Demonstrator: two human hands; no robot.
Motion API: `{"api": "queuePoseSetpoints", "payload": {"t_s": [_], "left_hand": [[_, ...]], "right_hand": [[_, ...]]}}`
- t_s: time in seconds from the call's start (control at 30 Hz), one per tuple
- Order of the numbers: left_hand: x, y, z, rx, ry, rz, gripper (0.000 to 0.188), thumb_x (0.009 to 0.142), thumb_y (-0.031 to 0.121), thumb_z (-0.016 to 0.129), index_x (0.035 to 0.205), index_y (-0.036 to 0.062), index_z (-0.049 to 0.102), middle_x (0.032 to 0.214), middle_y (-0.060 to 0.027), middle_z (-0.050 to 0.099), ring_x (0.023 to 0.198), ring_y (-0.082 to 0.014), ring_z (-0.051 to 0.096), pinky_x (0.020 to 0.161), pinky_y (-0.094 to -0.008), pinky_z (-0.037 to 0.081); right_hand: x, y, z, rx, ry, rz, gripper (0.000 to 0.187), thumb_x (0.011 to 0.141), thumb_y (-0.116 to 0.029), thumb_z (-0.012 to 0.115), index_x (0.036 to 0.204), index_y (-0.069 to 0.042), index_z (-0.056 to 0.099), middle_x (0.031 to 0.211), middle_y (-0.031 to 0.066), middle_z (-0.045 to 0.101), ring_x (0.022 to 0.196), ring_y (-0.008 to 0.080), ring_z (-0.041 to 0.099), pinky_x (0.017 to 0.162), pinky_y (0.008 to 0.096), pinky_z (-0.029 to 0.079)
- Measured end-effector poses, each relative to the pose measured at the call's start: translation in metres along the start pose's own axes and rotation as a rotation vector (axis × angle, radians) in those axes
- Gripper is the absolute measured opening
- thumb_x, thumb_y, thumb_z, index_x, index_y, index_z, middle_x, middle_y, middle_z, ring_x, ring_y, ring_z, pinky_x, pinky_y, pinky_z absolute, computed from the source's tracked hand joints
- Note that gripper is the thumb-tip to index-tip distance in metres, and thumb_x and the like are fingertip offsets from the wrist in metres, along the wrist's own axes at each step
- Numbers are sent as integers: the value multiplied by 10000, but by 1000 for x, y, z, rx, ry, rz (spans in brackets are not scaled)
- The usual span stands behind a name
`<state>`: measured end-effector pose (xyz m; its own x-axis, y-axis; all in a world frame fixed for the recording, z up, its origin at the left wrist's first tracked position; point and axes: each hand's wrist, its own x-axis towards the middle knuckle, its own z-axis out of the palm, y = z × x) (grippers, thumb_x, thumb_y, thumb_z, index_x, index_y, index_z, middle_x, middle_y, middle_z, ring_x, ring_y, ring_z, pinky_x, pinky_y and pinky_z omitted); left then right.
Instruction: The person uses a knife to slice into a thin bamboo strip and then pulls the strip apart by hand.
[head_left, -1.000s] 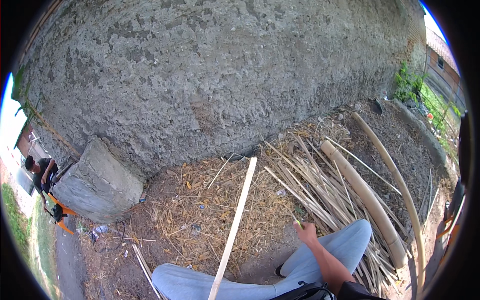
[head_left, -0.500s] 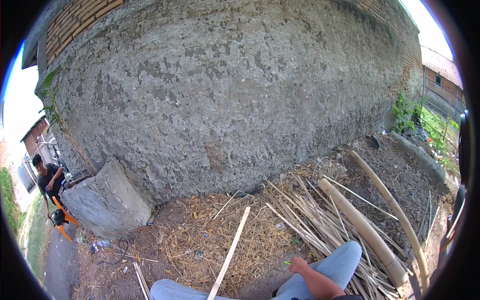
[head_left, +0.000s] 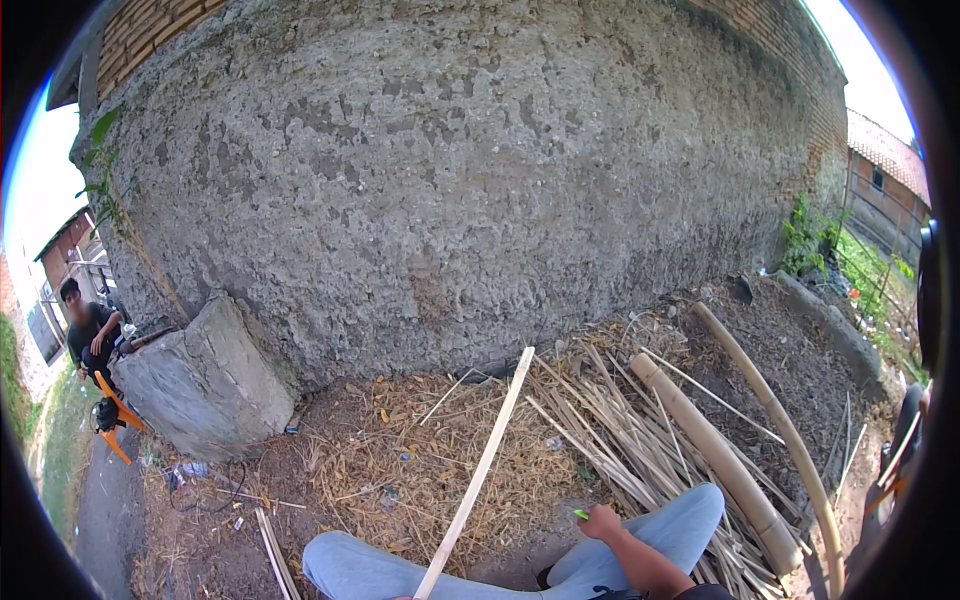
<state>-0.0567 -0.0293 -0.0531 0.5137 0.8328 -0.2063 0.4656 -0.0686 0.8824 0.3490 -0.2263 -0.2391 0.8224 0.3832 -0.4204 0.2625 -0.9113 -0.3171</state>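
Note:
My right hand (head_left: 603,523) is closed round a small bright green object (head_left: 581,514), whose tip pokes out past the fingers; its kind is hidden by the fist. The hand hovers over my right knee (head_left: 685,520). A long, pale, flat bamboo strip (head_left: 480,470) slants up from the lower edge between my legs, its far end near the foot of the wall. Its near end crosses my left thigh (head_left: 375,565) and leaves the picture. My left hand is out of sight, so what grips that end is hidden.
On the right lie a heap of split bamboo strips (head_left: 620,435) and thick bamboo poles (head_left: 715,460). A rough plastered wall (head_left: 480,200) rises ahead, with a concrete block (head_left: 205,385) at left. Beyond it a person (head_left: 90,330) crouches near an orange-and-black object (head_left: 115,415).
The bamboo strip has slid farther up and away, its tip now nearer the wall. My right hand has shifted slightly, showing more green. The person at left has raised their head.

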Motion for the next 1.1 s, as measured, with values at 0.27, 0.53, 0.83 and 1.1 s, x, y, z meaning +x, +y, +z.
{"api": "queuePoseSetpoints", "payload": {"t_s": [0.27,0.53,0.83,1.1], "left_hand": [[18,0,9,88,-103,11,226,974,227,596,968,23,692,684,0,600,631,-91,538,563,-284,440],[27,9,14,54,-174,-73,245,997,256,596,1049,33,685,681,14,604,574,-64,531,520,-235,420],[26,-8,10,115,-206,-213,255,996,260,597,1080,31,672,668,15,597,547,-59,530,483,-233,412],[3,-12,-13,175,-186,-257,271,1000,283,584,1052,35,678,626,19,565,516,-67,505,471,-246,411]], "right_hand": [[-9,17,-1,33,91,-53,356,807,-384,700,1073,-152,749,999,193,716,950,388,683,846,471,551],[-9,9,-9,119,121,-15,314,817,-281,653,1046,-80,730,970,223,701,936,408,667,827,490,547],[1,-20,-17,459,129,-8,368,810,-340,742,746,16,679,670,232,640,666,410,652,623,473,486],[2,-41,-29,540,134,-75,368,842,-290,721,705,42,640,535,177,556,491,276,583,542,432,454]]}}
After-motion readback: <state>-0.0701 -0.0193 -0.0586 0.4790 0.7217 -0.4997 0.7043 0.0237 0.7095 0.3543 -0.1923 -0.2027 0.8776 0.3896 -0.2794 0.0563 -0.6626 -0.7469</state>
